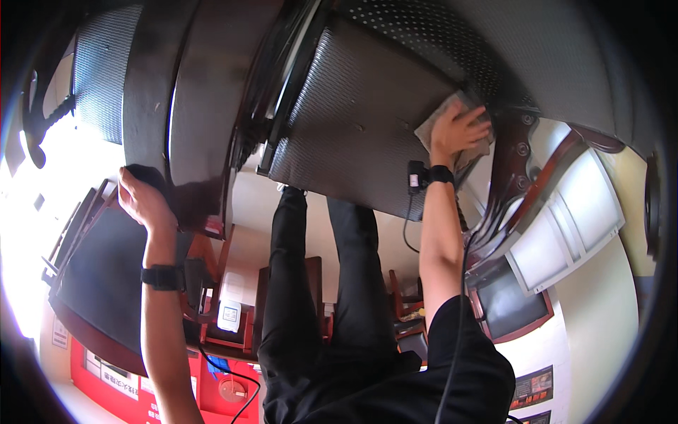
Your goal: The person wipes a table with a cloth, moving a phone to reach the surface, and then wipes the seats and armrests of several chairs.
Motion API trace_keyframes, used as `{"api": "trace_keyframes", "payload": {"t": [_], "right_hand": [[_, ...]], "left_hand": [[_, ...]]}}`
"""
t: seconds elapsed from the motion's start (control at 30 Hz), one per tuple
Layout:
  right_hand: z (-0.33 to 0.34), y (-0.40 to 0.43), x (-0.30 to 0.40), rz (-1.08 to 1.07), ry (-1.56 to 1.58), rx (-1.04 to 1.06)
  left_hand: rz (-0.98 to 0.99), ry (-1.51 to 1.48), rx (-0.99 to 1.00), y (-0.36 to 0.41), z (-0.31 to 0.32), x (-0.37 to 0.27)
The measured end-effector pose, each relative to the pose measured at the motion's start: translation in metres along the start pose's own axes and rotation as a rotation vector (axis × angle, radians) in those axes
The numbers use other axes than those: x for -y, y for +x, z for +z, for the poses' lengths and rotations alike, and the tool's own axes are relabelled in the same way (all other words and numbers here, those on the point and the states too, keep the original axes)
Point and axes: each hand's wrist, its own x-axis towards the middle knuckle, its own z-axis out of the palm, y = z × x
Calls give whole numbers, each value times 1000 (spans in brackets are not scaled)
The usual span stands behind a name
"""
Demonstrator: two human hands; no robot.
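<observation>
My right hand [458, 130] lies spread over a grey-brown cloth [431, 127], pressing it on the right side of a dark, woven-textured seat cushion [360, 122]. Behind the cushion rises a perforated, dark backrest [434, 40]. To the left, my left hand [143, 199] rests against the front end of a dark, polished wooden surface [204, 106]. Its fingers are curled at a dark rounded edge; whether they grip it is hard to see. Black straps circle both wrists, and a small black device [417, 176] with a cable sits by the right one.
A carved wooden armrest [545, 185] curves at the right. Wooden chairs [408, 297] and a dark-topped table [106, 281] stand behind my legs. Another woven seat [103, 74] is at the far left. A loose black cable [460, 339] hangs along my right arm.
</observation>
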Motion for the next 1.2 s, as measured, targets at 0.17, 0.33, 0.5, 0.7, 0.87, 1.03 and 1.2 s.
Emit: {"api": "trace_keyframes", "payload": {"t": [0.17,0.33,0.5,0.7,0.87,1.03,1.2], "right_hand": [[13,-85,186,-609,269,-18],[12,-104,221,-1052,420,10],[-12,-19,88,-951,201,21],[-31,-5,-71,-601,-26,-27],[-19,-172,-37,-448,25,106],[-21,-257,98,-855,349,292],[-27,-236,116,-1129,497,246]], "left_hand": [[14,-119,26,-9,4,-2],[167,1,7,10,3,12],[49,-128,45,26,-5,15],[60,-198,35,32,-2,27],[71,-162,53,10,2,11],[96,-178,168,-4,23,7],[180,-258,176,34,-15,-7]]}}
